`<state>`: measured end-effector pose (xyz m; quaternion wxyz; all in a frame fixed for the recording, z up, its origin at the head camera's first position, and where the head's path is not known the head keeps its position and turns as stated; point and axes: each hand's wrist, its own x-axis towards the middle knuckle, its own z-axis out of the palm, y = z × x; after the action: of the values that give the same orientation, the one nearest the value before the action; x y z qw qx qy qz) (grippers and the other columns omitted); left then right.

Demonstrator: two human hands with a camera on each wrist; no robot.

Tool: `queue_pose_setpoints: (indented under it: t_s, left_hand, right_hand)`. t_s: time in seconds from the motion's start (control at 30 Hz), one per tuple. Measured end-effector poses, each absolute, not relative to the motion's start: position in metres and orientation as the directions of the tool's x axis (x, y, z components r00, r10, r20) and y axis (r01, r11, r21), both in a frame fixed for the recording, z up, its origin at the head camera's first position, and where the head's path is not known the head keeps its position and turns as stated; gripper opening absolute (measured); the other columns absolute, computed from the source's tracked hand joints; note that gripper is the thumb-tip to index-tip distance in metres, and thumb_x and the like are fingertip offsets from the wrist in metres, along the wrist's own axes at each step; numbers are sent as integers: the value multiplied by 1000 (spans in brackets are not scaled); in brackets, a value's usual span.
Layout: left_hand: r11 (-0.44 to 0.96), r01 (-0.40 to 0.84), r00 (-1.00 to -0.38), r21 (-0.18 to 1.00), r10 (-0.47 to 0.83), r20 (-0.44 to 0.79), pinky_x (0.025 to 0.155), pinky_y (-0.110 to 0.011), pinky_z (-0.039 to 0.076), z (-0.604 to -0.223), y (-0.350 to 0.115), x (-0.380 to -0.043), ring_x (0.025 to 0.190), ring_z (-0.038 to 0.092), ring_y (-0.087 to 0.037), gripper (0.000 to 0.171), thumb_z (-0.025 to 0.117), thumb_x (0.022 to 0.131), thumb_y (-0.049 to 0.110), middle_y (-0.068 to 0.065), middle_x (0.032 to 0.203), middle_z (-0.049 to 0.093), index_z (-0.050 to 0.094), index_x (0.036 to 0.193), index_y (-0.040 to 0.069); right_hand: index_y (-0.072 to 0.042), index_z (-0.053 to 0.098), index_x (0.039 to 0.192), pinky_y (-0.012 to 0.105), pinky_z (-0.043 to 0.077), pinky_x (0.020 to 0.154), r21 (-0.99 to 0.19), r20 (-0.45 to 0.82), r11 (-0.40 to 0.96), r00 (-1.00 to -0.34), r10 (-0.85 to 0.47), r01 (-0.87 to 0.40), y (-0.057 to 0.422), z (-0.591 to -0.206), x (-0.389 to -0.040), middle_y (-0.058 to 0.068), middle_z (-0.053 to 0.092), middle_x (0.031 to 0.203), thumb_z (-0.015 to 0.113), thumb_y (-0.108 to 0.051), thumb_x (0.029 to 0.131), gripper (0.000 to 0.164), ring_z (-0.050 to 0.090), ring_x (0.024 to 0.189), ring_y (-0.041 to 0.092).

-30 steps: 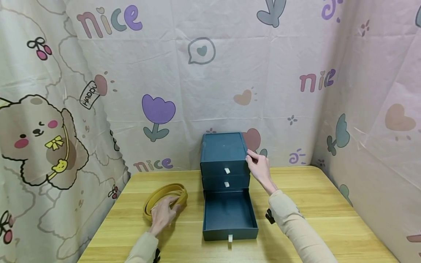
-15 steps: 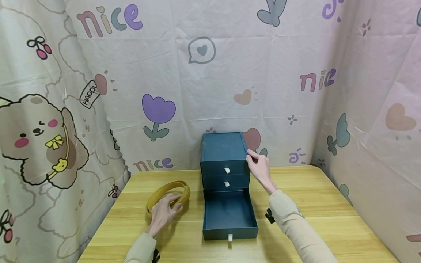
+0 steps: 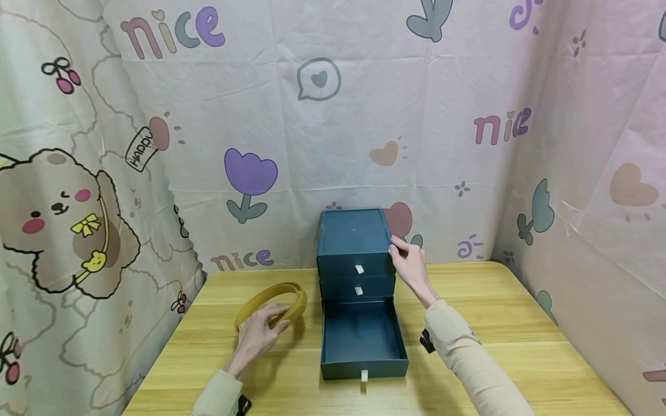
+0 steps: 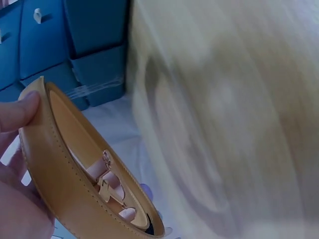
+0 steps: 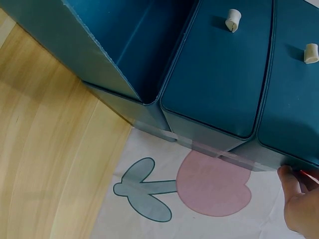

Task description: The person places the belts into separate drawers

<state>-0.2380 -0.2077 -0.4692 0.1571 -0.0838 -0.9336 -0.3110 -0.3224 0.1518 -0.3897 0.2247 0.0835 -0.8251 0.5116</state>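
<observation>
My left hand (image 3: 258,333) grips a coiled yellow-tan belt (image 3: 250,306) by its near right side, tilted above the table left of the drawer box. In the left wrist view, stitching runs along the edge of the belt (image 4: 60,184), and metal buckle parts show inside the coil. A dark teal drawer box (image 3: 355,234) stands at the back, with its bottom drawer (image 3: 364,370) pulled out and bare inside. My right hand (image 3: 410,263) touches the upper right side of the box; in the right wrist view, the fingertips of this hand (image 5: 299,199) rest at the box's edge.
The wooden table (image 3: 468,335) reaches back to a patterned cloth (image 3: 333,144) hung behind and along both sides. The two upper drawers are pushed in, each with a small white pull tab (image 3: 359,270).
My left hand has raised the belt off the table, tilting it and shifting it a little right and back. The right hand and the drawer box stay where they were.
</observation>
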Motion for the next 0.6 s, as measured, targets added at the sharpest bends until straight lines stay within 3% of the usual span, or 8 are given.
queue_pose_setpoints:
  t_s: [0.17, 0.37, 0.6]
  left_hand:
    - [788, 292, -931, 543, 103, 351, 59, -21, 35, -460, -206, -233, 66, 47, 1, 33, 81, 83, 21, 8, 104, 74, 77, 116, 21]
    - [767, 350, -918, 538, 166, 360, 64, -20, 41, -450, -202, -228, 76, 57, 1, 33, 82, 82, 23, 7, 110, 76, 77, 115, 23]
    - [715, 398, -914, 575, 251, 319, 67, -20, 41, -437, -197, -222, 75, 53, 1, 31, 81, 84, 22, 3, 110, 76, 78, 115, 20]
  right_hand:
    - [-2, 63, 135, 44, 54, 99, -806, 458, 464, -884, 95, -368, 151, -389, -322, 14, 62, 140, 56, -15, 101, 37, 66, 120, 30]
    - [0, 63, 135, 45, 54, 99, -809, 459, 456, -883, 95, -371, 150, -387, -320, 15, 62, 140, 56, -14, 101, 37, 65, 122, 31]
    - [-1, 62, 135, 44, 54, 99, -812, 453, 453, -887, 93, -367, 150, -387, -319, 14, 61, 141, 56, -15, 101, 38, 65, 122, 30]
